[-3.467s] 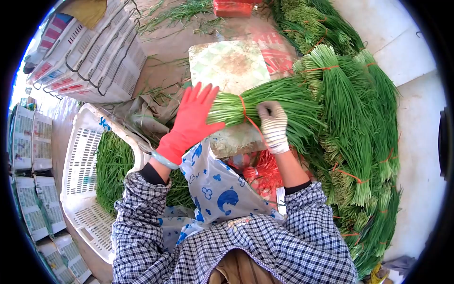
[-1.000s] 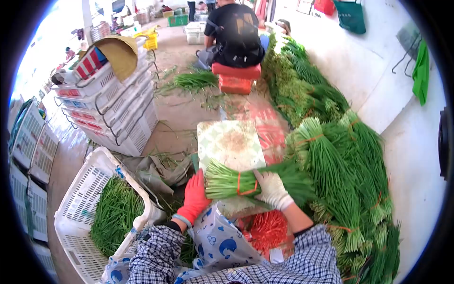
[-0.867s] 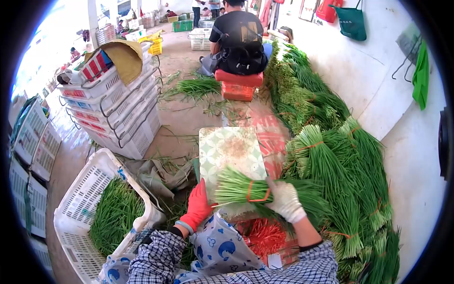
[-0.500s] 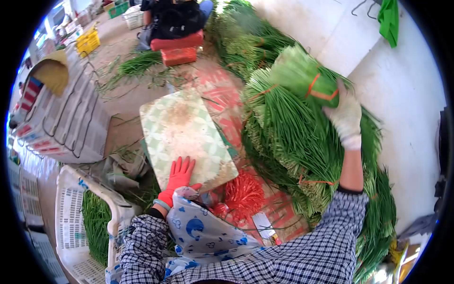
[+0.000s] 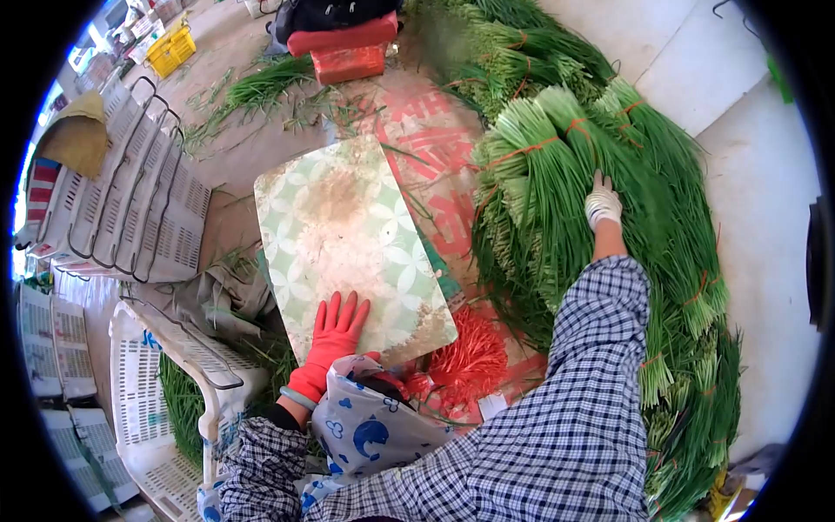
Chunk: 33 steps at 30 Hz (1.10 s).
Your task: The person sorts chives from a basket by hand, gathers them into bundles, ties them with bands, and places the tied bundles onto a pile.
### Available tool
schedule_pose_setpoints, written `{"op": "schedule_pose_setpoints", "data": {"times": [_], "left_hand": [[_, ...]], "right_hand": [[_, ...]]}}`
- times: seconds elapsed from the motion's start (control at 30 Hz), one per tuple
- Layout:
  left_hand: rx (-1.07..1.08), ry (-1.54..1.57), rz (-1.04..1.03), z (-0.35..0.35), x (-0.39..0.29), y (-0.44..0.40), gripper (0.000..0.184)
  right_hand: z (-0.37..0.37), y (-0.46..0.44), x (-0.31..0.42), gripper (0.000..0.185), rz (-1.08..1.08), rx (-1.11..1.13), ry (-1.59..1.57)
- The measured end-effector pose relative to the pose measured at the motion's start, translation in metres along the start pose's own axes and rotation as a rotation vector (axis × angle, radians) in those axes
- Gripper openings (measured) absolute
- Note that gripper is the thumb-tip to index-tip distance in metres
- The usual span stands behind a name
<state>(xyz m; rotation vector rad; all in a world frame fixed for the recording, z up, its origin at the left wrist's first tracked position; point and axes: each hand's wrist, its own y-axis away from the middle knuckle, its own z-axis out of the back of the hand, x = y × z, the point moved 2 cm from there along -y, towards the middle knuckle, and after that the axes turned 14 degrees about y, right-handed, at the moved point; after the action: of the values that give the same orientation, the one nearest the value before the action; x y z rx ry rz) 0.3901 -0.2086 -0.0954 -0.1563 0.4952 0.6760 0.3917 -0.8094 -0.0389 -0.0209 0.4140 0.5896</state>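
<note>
My left hand [image 5: 337,331], in a red glove, lies flat with fingers spread on the lower part of a patterned board [image 5: 348,217]. The board has soil smeared over its light green and white surface. My right hand [image 5: 603,204], in a pale glove, rests with its fingers stretched out on a bundle of green chives [image 5: 578,148]. An orange band circles that bundle near its pale end. More banded chive bundles [image 5: 522,165] are heaped around and beneath it. A tuft of red plastic strings [image 5: 470,352] lies at the board's lower right corner.
To the left stand stacked white crates [image 5: 143,204] and a white basket [image 5: 156,391] holding greens. Loose greens [image 5: 265,83] lie on the floor beside a red block-shaped seat [image 5: 348,63]. A white wall [image 5: 757,200] bounds the right side. Farther back is a yellow crate [image 5: 171,50].
The chive bundle that my right hand held raised now lies on the heap. My right hand has opened and rests on it. My left hand stays on the board.
</note>
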Motion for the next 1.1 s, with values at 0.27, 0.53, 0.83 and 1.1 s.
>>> {"op": "schedule_pose_setpoints", "data": {"times": [0.27,0.53,0.83,1.1], "left_hand": [[-0.023,-0.062,-0.023,0.002,-0.003,-0.006,0.103],[-0.054,-0.006,-0.074,-0.001,0.000,-0.004,0.100],[-0.042,0.014,-0.041,-0.005,0.012,-0.008,0.102],[-0.066,0.020,-0.056,-0.011,0.014,-0.007,0.096]], "right_hand": [[-0.002,0.073,-0.022,0.047,0.052,-0.799,-0.109],[-0.191,0.309,0.083,0.027,0.510,-0.061,-0.545],[-0.254,0.336,0.147,0.035,0.221,0.357,-0.509],[-0.291,0.314,0.086,0.029,-0.103,0.332,-1.128]]}}
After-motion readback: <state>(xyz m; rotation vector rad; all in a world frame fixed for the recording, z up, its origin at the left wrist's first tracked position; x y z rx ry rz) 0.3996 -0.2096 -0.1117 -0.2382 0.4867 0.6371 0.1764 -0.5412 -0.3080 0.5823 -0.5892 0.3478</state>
